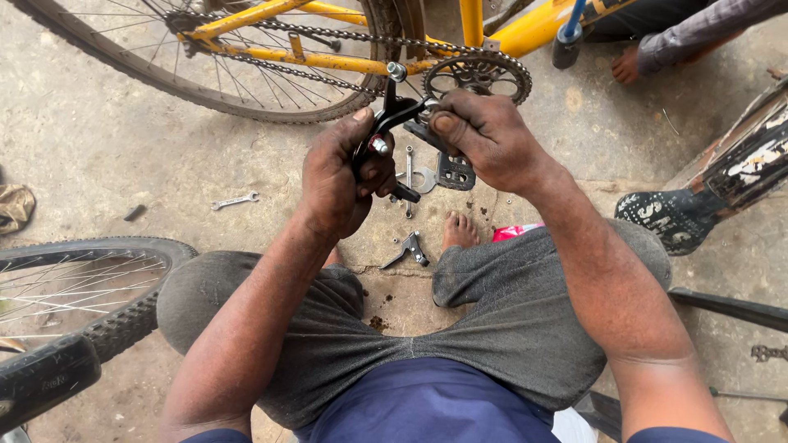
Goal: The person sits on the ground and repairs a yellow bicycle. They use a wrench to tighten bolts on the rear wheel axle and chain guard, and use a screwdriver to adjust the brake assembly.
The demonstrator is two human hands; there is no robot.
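**Brake caliper in hand: fastener adjustment at the pivot**

I read the step in hand as work on the fastener of a black metal bicycle brake caliper arm (pixel 392 123), held at 12 o'clock above my knees, in front of the yellow steel bicycle frame (pixel 328 59) and its toothed chainring (pixel 478 75).

My left hand (pixel 338 176) is wrapped tight around the lower arm, fingers pressed together. My right hand (pixel 486 135) is curled at the upper end, thumb and fingertips pinching a small part; I cannot tell which.

In my judgement, the next move calls for a steady left grip against a right-hand twist.

On the concrete floor (pixel 98 139), a second black caliper piece (pixel 408 248) lies at 6 o'clock from the hands, and a small silver spanner (pixel 234 201) at 9 o'clock.
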